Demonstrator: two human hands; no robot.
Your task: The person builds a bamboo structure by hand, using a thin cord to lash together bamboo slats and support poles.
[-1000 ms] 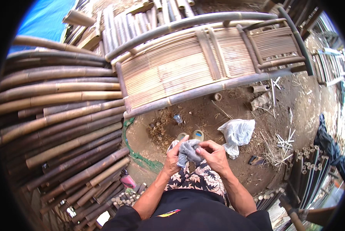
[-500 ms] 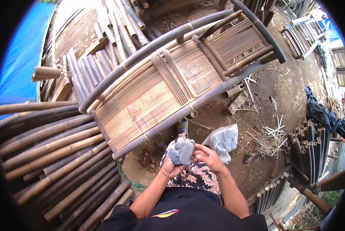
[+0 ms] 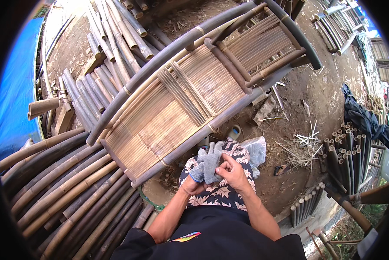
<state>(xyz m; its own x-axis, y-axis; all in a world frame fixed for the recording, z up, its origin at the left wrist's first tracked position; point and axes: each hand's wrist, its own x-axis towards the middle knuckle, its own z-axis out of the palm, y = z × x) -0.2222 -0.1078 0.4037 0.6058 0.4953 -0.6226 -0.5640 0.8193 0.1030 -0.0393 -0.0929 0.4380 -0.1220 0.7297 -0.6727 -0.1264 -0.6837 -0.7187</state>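
Observation:
A grey knit work glove (image 3: 211, 167) with a blue cuff is partly over my left hand (image 3: 192, 186), leaving the wrist and the base of the palm bare. The glove's fingers point upward and apart. My bare right hand (image 3: 232, 172) is closed on the glove's right side, thumb and fingers pinching the fabric. Both hands are over my lap, above dark trousers with a pale leaf print (image 3: 212, 197). Just beyond them lies a long bamboo lounge chair (image 3: 168, 117) with a slatted seat. Loose slats (image 3: 181, 97) lie across it.
Bamboo poles (image 3: 73, 182) are piled at the left, and cut lengths (image 3: 84, 99) lie beyond the chair. A clear plastic bag (image 3: 256, 151) rests by my right knee. Shavings (image 3: 303, 151) litter the dirt, with upright bamboo pieces (image 3: 346, 156) at the far right.
The glove has risen from a bunched shape to one with upright fingers. My right hand has closed on it from a looser pose. My legs have shifted, and the view has turned slightly.

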